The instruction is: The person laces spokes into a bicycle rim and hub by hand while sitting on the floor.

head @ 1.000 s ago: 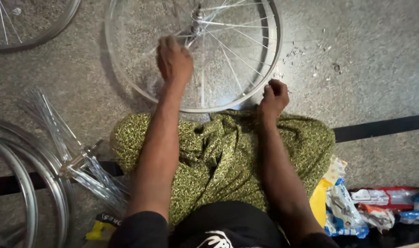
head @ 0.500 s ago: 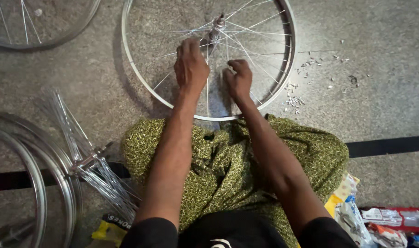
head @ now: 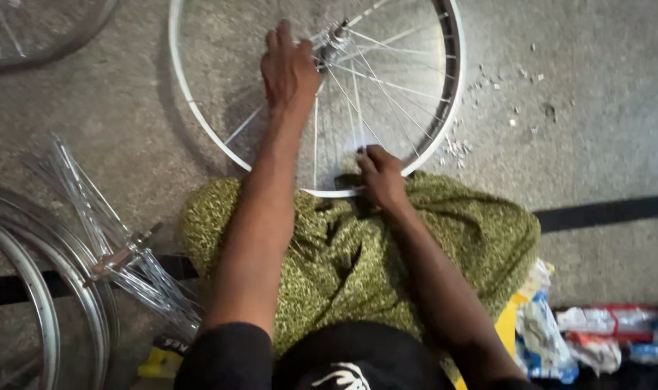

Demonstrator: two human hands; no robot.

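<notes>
— Where are you in the job?

— Lacing the wheel [head: 199,115], which lies on the floor against your knees. Your left hand [head: 289,68] presses flat by the hub [head: 332,47]; your right hand [head: 381,177] pinches a spoke [head: 358,108] end at the near rim. Seating it needs a steady aim.

— What changed?

— Your right hand dropped back from the hub to the rim.

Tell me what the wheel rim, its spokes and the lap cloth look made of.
Wheel rim: likely metal, pale smooth finish with a sheen. Spokes: thin bright wire, probably steel, glinting. Lap cloth: soft woven fabric, olive-green speckled print, creased into folds.
</notes>
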